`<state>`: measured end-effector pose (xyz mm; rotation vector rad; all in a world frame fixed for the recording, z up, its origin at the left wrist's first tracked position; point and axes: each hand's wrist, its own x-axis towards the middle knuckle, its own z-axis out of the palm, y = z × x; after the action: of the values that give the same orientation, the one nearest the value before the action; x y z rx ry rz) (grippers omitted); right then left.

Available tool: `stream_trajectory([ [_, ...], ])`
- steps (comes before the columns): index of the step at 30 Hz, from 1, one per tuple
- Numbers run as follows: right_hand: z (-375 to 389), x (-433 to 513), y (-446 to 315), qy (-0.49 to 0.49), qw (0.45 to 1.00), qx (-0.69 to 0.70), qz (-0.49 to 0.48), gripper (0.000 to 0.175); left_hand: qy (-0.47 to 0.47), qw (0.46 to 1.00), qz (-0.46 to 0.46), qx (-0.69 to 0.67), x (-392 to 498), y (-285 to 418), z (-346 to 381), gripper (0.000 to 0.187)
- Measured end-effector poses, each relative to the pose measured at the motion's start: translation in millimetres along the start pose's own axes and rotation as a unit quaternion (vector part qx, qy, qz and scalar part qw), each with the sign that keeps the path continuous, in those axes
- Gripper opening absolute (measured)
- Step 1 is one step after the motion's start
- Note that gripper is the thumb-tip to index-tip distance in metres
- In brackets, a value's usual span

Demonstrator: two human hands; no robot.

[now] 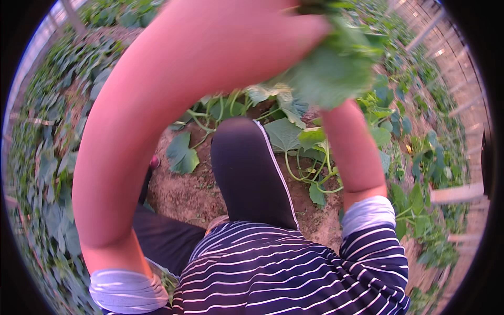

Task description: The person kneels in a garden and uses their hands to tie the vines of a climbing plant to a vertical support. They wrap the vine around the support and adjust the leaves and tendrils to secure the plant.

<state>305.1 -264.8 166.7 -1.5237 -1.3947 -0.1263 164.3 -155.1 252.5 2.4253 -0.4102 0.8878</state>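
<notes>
My left forearm arches across the upper part of the view, close to the camera. My left hand point(301, 33) is blurred at the top, its thumb side against green leaves, and its fingers are cut off or hidden. Beside it hangs a large blurred vine leaf point(334, 75). Behind this leaf my right forearm point(352, 145) rises, so the right hand itself is hidden. Below are cucumber-like vine plants with broad leaves point(284, 135) and pale green curling stems point(293, 171) lying over the soil.
My bent knee point(248, 165) in dark trousers stands between the arms, over brown soil point(185, 193). Dense rows of vines point(51, 157) spread at the left, with more plants point(429, 157) at the right. Pale posts point(456, 193) line the right edge.
</notes>
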Motion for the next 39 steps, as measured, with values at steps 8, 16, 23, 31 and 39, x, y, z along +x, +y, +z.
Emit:
stream_trajectory([
  [8,-223,7,134,0.065,0.763,-0.546,0.339,0.054,-0.066,0.989,-0.129,0.029,-17,-23,-17,0.034],
  [16,-93,-1,78,0.053,0.929,-0.297,0.214,0.029,-0.223,0.917,-0.331,0.028,-151,-70,-84,0.03],
  [23,49,-11,-8,-0.131,0.981,-0.001,0.144,0.02,-0.22,0.831,-0.51,0.043,-312,-197,-69,0.03],
  [31,135,-35,70,-0.18,0.923,0.152,0.305,0.008,-0.399,0.751,-0.522,-0.062,-332,-186,-49,0.047],
  [39,172,-10,93,-0.286,0.833,0.262,0.395,0.036,-0.381,0.802,-0.46,-0.011,-344,-202,-73,0.045],
])
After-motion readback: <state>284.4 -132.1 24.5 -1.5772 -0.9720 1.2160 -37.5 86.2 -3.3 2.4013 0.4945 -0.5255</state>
